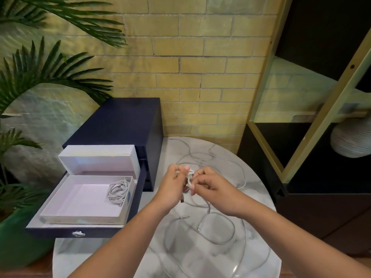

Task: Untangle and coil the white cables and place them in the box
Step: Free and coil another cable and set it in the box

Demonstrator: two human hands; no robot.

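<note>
Above the round marble table, my left hand and my right hand face each other and both pinch a small bundle of white cable between them. Loose loops of white cable trail from the bundle across the tabletop, with a connector end lying near the middle. The open white box sits to the left in a pulled-out dark drawer. A coiled white cable lies in the box's right corner. The box lid stands raised behind it.
A dark blue drawer cabinet stands left of the table against a yellow brick wall. A palm in a green pot fills the far left. A dark shelving unit with gold frame holds a ribbed white vase on the right.
</note>
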